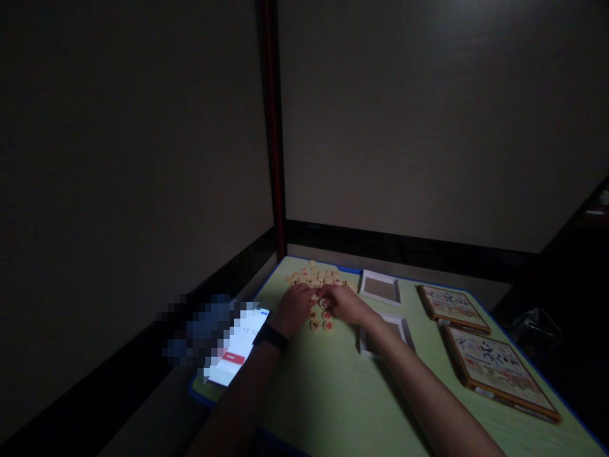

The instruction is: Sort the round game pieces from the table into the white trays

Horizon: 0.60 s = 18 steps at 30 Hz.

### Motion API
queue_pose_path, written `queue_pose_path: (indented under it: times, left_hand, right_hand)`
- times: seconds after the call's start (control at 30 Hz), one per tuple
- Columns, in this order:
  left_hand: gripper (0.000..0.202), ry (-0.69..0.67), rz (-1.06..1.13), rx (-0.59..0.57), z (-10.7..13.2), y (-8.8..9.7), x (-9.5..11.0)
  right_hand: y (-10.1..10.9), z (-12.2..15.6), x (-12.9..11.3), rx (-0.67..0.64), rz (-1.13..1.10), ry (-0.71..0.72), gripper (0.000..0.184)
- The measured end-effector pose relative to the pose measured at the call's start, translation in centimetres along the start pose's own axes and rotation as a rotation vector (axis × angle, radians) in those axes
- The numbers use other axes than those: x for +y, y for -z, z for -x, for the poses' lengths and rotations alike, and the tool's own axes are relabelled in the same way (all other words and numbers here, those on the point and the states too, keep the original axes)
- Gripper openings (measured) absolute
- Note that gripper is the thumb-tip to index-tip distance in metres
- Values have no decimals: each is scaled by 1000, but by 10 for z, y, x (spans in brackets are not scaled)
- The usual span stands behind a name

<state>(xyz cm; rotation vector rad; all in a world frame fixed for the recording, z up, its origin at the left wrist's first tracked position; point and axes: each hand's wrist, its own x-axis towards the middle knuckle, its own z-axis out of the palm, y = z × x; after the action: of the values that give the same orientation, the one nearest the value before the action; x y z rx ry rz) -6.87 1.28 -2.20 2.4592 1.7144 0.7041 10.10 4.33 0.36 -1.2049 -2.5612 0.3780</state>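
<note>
A pile of round wooden game pieces (316, 277) with red and black marks lies at the far end of a green table (333, 393). My left hand (295, 307), with a dark band on the wrist, rests palm down on the near edge of the pile, fingers curled over some pieces. My right hand (343, 302) is beside it, fingers bent down onto the pieces. A few pieces (320, 324) lie loose just below both hands. What the fingers hold is too dim to make out.
A lit phone (240, 346) lies at the table's left edge. Two shallow white box trays (379, 287) (399, 324) sit right of the hands. Two flat printed boxes (451, 308) (499, 371) lie near the right edge. Walls stand close behind.
</note>
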Motion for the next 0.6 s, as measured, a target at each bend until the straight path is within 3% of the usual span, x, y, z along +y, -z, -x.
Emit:
queue_pose_path:
  times: [0.33,0.6]
  left_hand:
    - [18,29,18,25,-4,-7,-8]
    - [31,146,196,277,-10,3,-24]
  right_hand:
    - [-4,-1,-1,-21,73,18,24]
    - [-12,-2,-15,35,168,56,27]
